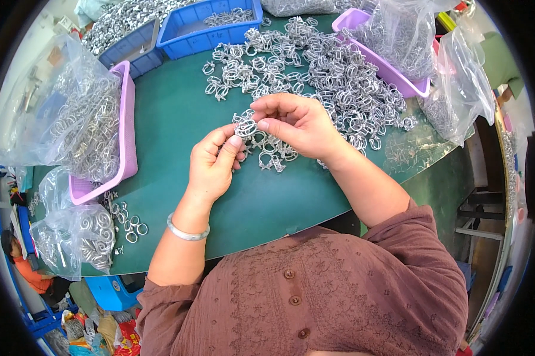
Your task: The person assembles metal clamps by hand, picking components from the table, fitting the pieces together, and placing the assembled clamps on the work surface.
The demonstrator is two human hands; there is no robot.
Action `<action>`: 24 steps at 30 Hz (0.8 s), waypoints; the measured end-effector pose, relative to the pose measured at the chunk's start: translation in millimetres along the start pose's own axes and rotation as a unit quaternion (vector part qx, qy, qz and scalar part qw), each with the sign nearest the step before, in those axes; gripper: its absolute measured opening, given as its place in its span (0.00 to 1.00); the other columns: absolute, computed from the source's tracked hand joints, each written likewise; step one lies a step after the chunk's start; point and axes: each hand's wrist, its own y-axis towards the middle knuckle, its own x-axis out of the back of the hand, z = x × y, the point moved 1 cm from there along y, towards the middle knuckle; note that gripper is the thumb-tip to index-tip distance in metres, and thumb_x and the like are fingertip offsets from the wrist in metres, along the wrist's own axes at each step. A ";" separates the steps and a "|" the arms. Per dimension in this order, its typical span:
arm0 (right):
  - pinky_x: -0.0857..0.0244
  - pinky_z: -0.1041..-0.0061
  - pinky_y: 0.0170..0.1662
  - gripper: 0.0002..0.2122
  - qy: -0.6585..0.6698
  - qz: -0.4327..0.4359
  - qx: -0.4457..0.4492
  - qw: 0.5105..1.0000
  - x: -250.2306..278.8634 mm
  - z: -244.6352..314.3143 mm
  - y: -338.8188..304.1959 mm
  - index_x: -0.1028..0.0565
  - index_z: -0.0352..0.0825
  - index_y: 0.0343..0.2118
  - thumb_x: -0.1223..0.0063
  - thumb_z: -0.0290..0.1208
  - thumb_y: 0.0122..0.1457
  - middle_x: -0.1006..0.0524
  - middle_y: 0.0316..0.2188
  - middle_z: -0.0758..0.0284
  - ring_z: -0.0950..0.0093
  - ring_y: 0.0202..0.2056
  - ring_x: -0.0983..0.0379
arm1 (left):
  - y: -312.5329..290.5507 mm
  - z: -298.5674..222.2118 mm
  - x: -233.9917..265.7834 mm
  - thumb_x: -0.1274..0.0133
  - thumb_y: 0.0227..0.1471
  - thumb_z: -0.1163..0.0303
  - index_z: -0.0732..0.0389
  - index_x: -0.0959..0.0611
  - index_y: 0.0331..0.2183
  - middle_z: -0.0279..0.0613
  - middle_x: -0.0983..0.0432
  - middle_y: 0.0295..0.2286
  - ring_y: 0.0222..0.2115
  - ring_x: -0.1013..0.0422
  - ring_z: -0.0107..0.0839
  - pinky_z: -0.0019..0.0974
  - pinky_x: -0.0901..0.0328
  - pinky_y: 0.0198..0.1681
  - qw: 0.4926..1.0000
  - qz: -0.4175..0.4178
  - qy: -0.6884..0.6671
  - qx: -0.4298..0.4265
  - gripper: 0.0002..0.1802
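Both hands pinch one small silver metal ring clamp (pixel 245 126): left hand (pixel 213 163) from below, right hand (pixel 297 121) above. It sits just in front of the loose pile of silver clamps (pixel 326 77) on the green table (pixel 172 118).

The small metal clip (pixel 245 127) pinched between the left hand (pixel 213 163) and the right hand (pixel 297 123) was partly covered by the fingertips, so its exact shape could not be told. The contents of the clear plastic bag (pixel 80 113) in the pink tray (pixel 126 118) blurred into a grey tangle. The blue bin (pixel 187 32) was cut off at the top edge.
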 end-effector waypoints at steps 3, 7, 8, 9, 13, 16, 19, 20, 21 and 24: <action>0.36 0.85 0.36 0.10 -0.005 0.000 -0.009 1.000 -0.2 -0.4 0.2 0.29 0.30 0.38 0.51 0.20 0.50 0.27 0.31 0.68 0.83 0.34 0.31 | -0.3 0.6 -0.1 0.55 0.52 0.70 0.65 0.26 0.38 0.30 0.31 0.22 0.21 0.36 0.16 0.19 0.40 0.21 1.000 0.001 -0.012 0.003 0.12; 0.38 0.87 0.33 0.06 -0.065 0.012 0.022 0.998 0.7 1.6 1.0 0.27 0.30 0.32 0.50 0.20 0.50 0.28 0.29 0.70 0.84 0.31 0.33 | -0.6 1.0 0.3 0.55 0.52 0.70 0.65 0.26 0.38 0.30 0.31 0.22 0.21 0.36 0.16 0.19 0.40 0.21 1.000 -0.001 -0.008 0.005 0.12; 0.39 0.87 0.31 0.05 -0.086 0.020 0.028 0.996 0.8 2.7 1.2 0.27 0.29 0.31 0.50 0.20 0.50 0.29 0.28 0.71 0.85 0.30 0.34 | -0.8 1.2 0.3 0.55 0.52 0.69 0.65 0.26 0.38 0.30 0.30 0.22 0.21 0.36 0.16 0.19 0.40 0.21 1.000 0.001 -0.011 0.008 0.12; 0.39 0.87 0.31 0.05 -0.086 0.020 0.028 0.996 0.5 2.3 1.3 0.27 0.29 0.31 0.50 0.20 0.50 0.29 0.28 0.71 0.85 0.30 0.34 | -0.9 1.3 0.3 0.55 0.52 0.69 0.65 0.26 0.37 0.30 0.30 0.22 0.21 0.36 0.16 0.19 0.40 0.21 1.000 0.003 -0.013 0.011 0.12; 0.41 0.88 0.30 0.04 -0.024 0.013 -0.016 1.000 0.6 -0.4 1.3 0.27 0.29 0.29 0.50 0.20 0.50 0.30 0.27 0.72 0.86 0.29 0.35 | -1.4 0.4 0.2 0.55 0.51 0.69 0.65 0.26 0.37 0.30 0.30 0.22 0.21 0.36 0.16 0.19 0.40 0.21 1.000 0.007 -0.005 0.009 0.12; 0.41 0.88 0.31 0.04 0.015 0.013 -0.053 0.998 1.5 -2.4 1.1 0.27 0.29 0.29 0.50 0.21 0.50 0.29 0.27 0.72 0.86 0.29 0.35 | -1.9 -0.1 -0.3 0.56 0.53 0.68 0.64 0.26 0.37 0.31 0.31 0.22 0.22 0.35 0.17 0.19 0.40 0.21 1.000 0.015 0.009 0.010 0.12; 0.40 0.88 0.31 0.04 0.043 0.011 -0.082 0.996 1.2 -1.6 1.1 0.27 0.30 0.29 0.50 0.22 0.49 0.29 0.26 0.73 0.86 0.28 0.35 | -2.2 -0.1 -0.2 0.56 0.53 0.68 0.64 0.26 0.37 0.31 0.31 0.22 0.21 0.35 0.17 0.19 0.40 0.22 1.000 0.019 0.006 0.012 0.12; 0.40 0.87 0.31 0.04 0.056 0.010 -0.094 0.994 0.8 -0.8 1.2 0.27 0.30 0.29 0.49 0.22 0.49 0.29 0.25 0.73 0.87 0.28 0.35 | -2.3 -0.2 -0.1 0.56 0.52 0.68 0.64 0.26 0.36 0.31 0.31 0.22 0.21 0.35 0.17 0.19 0.40 0.21 1.000 0.019 0.009 0.012 0.12; 0.40 0.87 0.31 0.04 0.056 0.010 -0.095 0.994 0.2 0.2 1.2 0.27 0.30 0.29 0.49 0.22 0.49 0.29 0.25 0.73 0.87 0.28 0.35 | -2.5 -0.2 0.0 0.56 0.52 0.68 0.64 0.26 0.36 0.31 0.31 0.22 0.21 0.35 0.17 0.19 0.40 0.21 1.000 0.019 0.012 0.011 0.12; 0.40 0.87 0.31 0.04 0.083 0.006 -0.098 0.992 -0.7 1.3 1.2 0.27 0.30 0.29 0.49 0.22 0.49 0.28 0.25 0.73 0.87 0.28 0.35 | -2.6 -0.3 -0.6 0.56 0.52 0.68 0.64 0.26 0.36 0.30 0.31 0.22 0.21 0.36 0.17 0.19 0.40 0.21 1.000 0.019 0.017 0.006 0.11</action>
